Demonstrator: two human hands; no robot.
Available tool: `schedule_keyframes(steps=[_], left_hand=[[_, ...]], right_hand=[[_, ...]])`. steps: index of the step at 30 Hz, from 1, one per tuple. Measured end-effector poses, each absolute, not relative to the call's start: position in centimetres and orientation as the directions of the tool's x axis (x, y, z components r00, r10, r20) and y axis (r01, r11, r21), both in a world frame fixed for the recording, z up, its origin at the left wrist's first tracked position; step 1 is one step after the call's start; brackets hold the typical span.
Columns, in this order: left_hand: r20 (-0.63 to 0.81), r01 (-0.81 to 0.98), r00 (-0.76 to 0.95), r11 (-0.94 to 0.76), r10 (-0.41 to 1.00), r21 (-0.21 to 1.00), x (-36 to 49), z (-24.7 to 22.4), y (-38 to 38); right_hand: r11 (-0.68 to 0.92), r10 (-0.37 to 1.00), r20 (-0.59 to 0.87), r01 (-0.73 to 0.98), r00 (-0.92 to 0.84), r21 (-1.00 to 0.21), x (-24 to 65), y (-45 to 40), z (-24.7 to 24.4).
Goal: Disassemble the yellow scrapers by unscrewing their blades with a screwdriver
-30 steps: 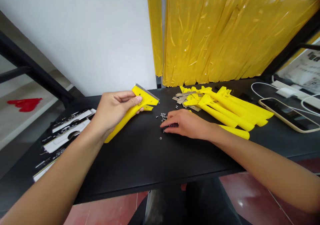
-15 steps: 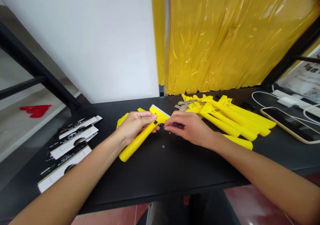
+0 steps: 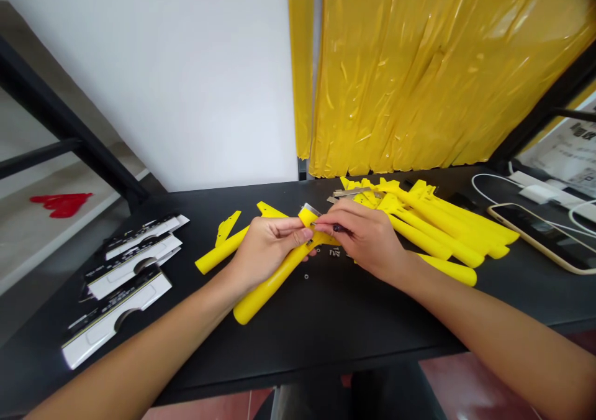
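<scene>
My left hand (image 3: 274, 249) is closed round a yellow scraper (image 3: 270, 289), whose long handle slants down to the lower left. At its head a pale metal blade edge (image 3: 311, 208) shows. My right hand (image 3: 365, 227) pinches a small screwdriver (image 3: 339, 228) with a dark grip, its thin shaft reaching the scraper head; the tip is too small to make out. Fingers hide part of the head. Under the hands lie small screws (image 3: 334, 251) and a tiny ring-shaped nut (image 3: 306, 276).
Several yellow scraper handles (image 3: 419, 233) are piled on the right beside loose blades (image 3: 349, 192). Left of my hands lies another yellow handle (image 3: 218, 253). Black-and-white card sleeves (image 3: 116, 311), a phone (image 3: 549, 233) and a power strip with white cables (image 3: 540, 187) share the black table (image 3: 326, 333).
The scraper has turned and come slightly nearer, its head now tilted between both hands. My right hand has moved up and right, bringing the screwdriver against the head.
</scene>
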State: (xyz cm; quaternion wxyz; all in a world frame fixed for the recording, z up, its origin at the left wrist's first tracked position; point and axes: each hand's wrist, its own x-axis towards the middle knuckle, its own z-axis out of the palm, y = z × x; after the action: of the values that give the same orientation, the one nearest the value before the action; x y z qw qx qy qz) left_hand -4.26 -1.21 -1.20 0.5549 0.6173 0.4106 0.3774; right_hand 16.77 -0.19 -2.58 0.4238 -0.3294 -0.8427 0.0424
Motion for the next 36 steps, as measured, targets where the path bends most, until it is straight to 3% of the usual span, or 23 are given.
schedule_keyframes(steps=[8,14,19,28,36], left_hand=[[0.217,0.297,0.333,-0.320,0.918,0.900,-4.4,-1.7,-1.2],[0.282,0.379,0.347,-0.409,0.894,0.830,-4.3,-1.4,-1.6],[0.332,0.456,0.331,-0.458,0.883,0.763,-4.2,-1.8,-1.7],[0.345,0.541,0.298,-0.455,0.890,0.707,-4.1,-2.0,-2.0],[0.335,0.528,0.286,-0.439,0.898,0.726,-4.0,-1.9,-2.3]], right_hand=[[0.762,0.585,0.660,0.599,-0.472,-0.247,16.9,-0.5,-2.7],[0.756,0.620,0.669,0.540,-0.409,-0.370,16.5,-0.5,-2.0],[0.776,0.614,0.657,0.489,-0.438,-0.399,16.4,-0.4,-2.1],[0.635,0.773,0.493,0.468,-0.400,-0.615,16.2,-0.6,-1.2],[0.624,0.770,0.566,0.530,-0.293,-0.574,15.7,-0.8,-1.9]])
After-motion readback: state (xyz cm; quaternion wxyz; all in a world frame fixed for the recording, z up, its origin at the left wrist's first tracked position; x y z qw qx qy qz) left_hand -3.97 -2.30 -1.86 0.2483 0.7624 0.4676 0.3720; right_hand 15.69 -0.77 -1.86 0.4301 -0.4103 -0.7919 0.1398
